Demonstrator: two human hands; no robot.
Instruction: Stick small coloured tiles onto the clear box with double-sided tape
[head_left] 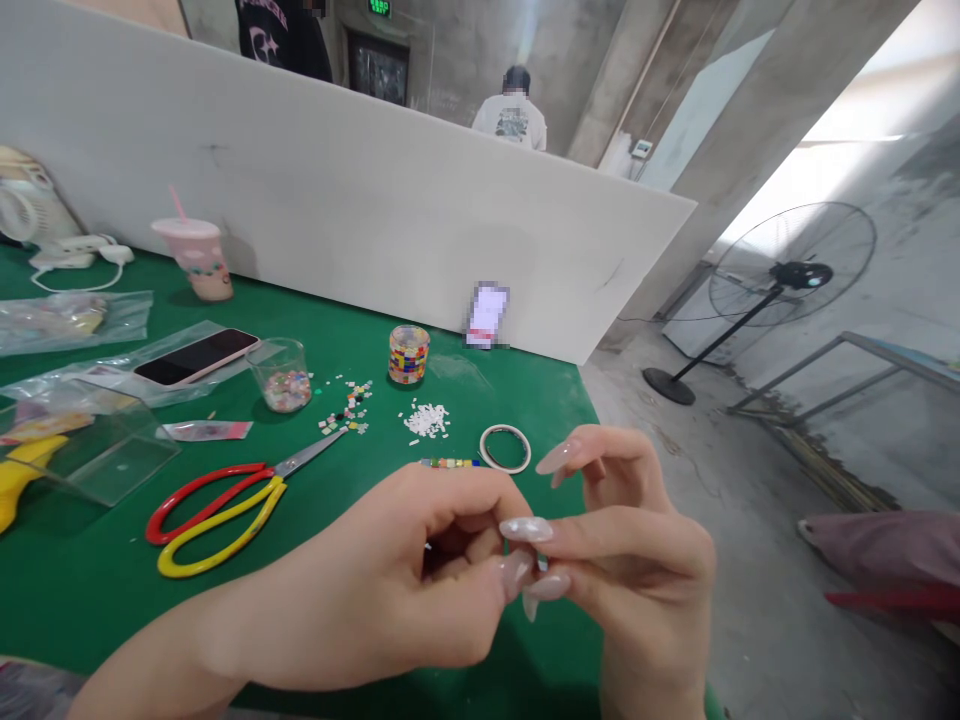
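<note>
My left hand (420, 570) is closed, with its thumb and forefinger pinched together at the fingertips. My right hand (637, 560) meets it there, thumb and forefinger closed, the other fingers raised. A tiny pale bit (542, 564) shows between the fingertips, too small to name. Just beyond the left knuckles lies a strip of coloured tiles (454, 463), partly hidden by that hand. Near it are a roll of tape (523, 464) and a heap of small white pieces (427, 420). Farther back stands a clear round container (409, 362) covered with rows of coloured tiles.
Red-and-yellow scissors (274, 490) lie left on the green table. Behind them are loose coloured pieces (351, 402), a plastic cup of pieces (287, 390), a phone (199, 357) and a pink drink cup (196, 260). Another phone (487, 315) leans on the white partition (337, 200).
</note>
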